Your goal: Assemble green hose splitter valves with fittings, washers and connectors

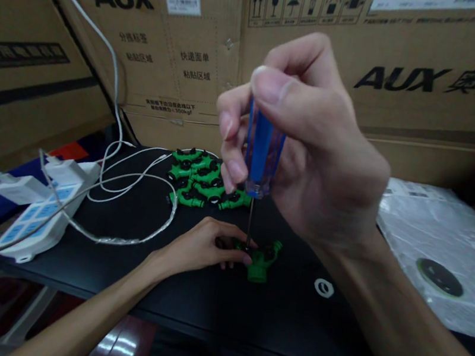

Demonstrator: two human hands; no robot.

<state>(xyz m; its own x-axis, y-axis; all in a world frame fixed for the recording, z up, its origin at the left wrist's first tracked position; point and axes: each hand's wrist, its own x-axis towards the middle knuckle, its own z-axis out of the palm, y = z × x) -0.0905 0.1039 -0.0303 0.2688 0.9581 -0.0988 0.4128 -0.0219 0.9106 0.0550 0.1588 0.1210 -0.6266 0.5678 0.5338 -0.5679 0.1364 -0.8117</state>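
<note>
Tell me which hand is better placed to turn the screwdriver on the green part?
The right hand. It already grips the blue screwdriver upright by its handle, tip down on the green part. The left hand lies on the table, holding that part.

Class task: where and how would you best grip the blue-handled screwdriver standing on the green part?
Probably by the blue handle, from above: the screwdriver stands upright, its thin shaft down on the green part, as the right hand pinches it while the left hand steadies the part.
</note>
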